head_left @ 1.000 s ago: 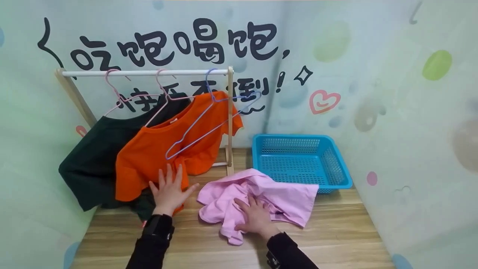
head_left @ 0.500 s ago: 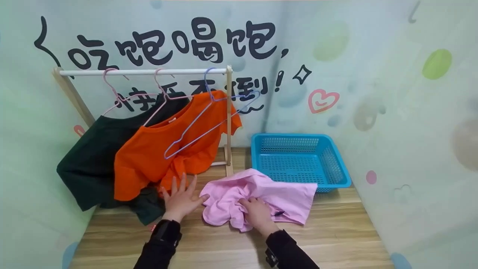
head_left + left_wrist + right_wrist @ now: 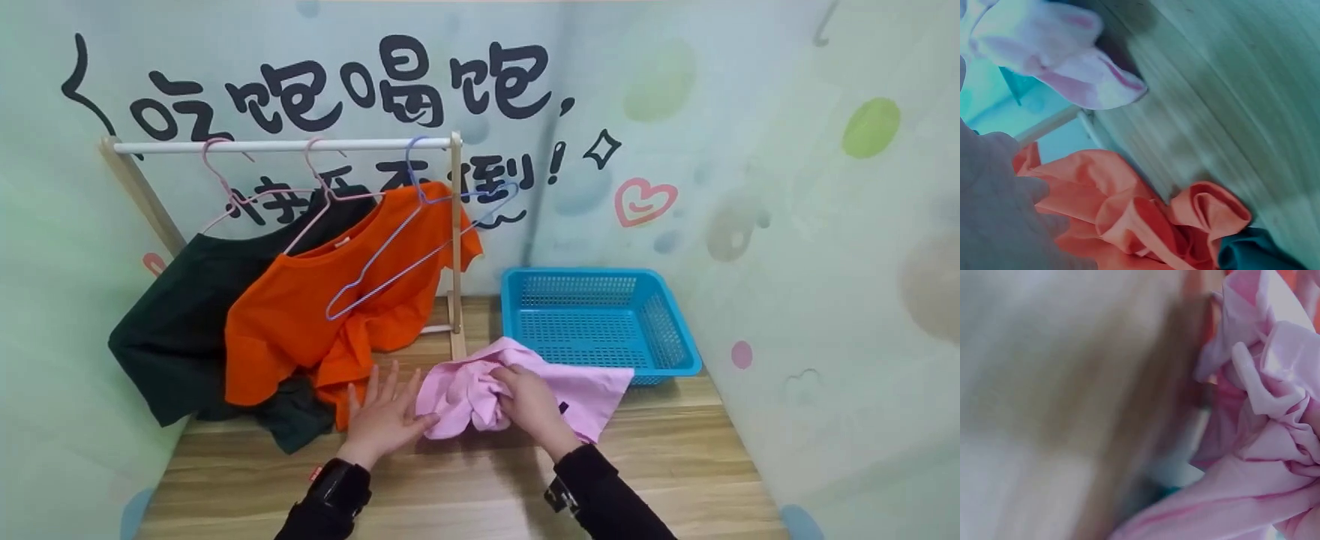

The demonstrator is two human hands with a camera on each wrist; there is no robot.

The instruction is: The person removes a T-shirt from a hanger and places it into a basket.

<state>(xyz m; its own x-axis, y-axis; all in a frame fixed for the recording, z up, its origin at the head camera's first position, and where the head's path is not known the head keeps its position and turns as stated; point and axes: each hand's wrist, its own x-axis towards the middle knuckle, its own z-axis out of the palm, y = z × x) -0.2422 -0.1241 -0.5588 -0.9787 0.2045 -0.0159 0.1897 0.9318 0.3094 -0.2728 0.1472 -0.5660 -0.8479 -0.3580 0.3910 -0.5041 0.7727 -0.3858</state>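
A crumpled pink garment lies on the wooden table in front of the blue basket. My right hand grips a bunched part of it, fingers curled into the folds. In the right wrist view the gathered pink cloth fills the right side. My left hand has its fingers spread, the thumb right at the garment's left edge. Beyond those fingers hangs the orange shirt. The left wrist view has the pink cloth at the top and the orange fabric below.
A small clothes rack stands at the left, holding the orange shirt and a dark green shirt. From its rod also hangs a blue hanger without clothing. The blue plastic basket stands behind the pink garment.
My right hand has gone from lying spread on the pink garment to gripping and bunching it, drawing its near edge up. My left hand has moved right and down to the garment's left edge.
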